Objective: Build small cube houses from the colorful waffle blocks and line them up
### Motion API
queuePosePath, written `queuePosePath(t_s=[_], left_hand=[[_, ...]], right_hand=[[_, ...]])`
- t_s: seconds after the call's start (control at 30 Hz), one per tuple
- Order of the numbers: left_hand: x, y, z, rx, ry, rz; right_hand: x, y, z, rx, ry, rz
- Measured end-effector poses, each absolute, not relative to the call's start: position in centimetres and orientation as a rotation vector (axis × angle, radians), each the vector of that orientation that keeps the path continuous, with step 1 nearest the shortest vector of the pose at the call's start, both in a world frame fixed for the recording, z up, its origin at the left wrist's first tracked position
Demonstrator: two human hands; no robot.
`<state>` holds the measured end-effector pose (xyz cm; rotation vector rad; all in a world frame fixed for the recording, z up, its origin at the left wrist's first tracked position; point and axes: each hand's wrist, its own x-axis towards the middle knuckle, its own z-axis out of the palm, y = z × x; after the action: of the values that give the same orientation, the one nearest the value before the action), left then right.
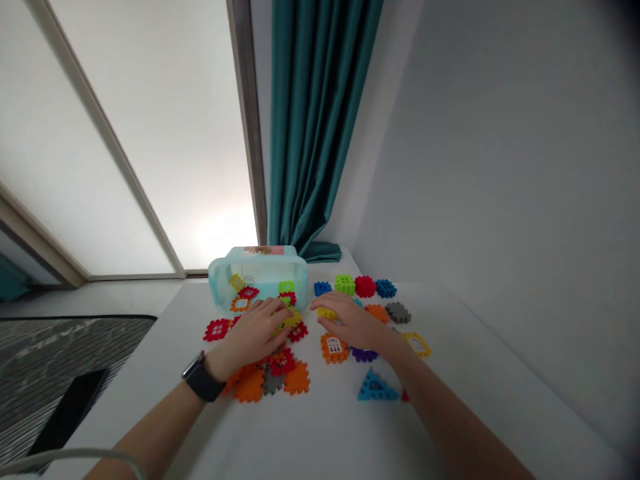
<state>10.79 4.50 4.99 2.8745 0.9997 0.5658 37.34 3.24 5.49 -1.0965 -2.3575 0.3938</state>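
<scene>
On the white table my left hand (255,327), with a dark watch at the wrist, reaches over a loose pile of toothed plastic building tiles. Its thumb and fingers close on a yellow tile (293,319) in front of the tub. To the right, my right hand (353,321) curves over another yellow piece (327,313), thumb and index finger on either side of it. Beneath that hand lie an orange window tile (334,348) and a purple tile (365,355), partly covered. Red tiles (283,361) and orange tiles (297,379) spread below my left hand.
A pale turquoise tub (215,280) lies on its side, tiles spilling out. Blue (323,288), green (345,285) and red (365,287) stacks line the back. A blue triangle (376,387) lies near my right forearm. A green curtain (315,133) and a wall border the table.
</scene>
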Motion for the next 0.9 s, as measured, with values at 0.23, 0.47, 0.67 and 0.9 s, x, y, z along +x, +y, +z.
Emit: queuePosePath(t_s=[0.23, 0.47, 0.67, 0.9], left_hand=[[2.9, 3.0, 2.9, 2.744, 1.198, 0.624], [-0.1, 1.5, 0.6, 2.541, 1.345, 0.871], [-0.3, 1.5, -0.1, 2.515, 1.315, 0.912], [-0.8, 1.7, -0.6, 2.478, 1.354, 0.915]], right_hand=[[32.1, 3.6, 4.7, -1.009, -2.412, 0.483], [28.4, 5.2, 3.1, -0.968, -2.442, 0.523], [25.1, 8.8, 1.6, -1.032, -2.463, 0.426], [20.9, 12.9, 0.1, -1.085, -2.492, 0.336]])
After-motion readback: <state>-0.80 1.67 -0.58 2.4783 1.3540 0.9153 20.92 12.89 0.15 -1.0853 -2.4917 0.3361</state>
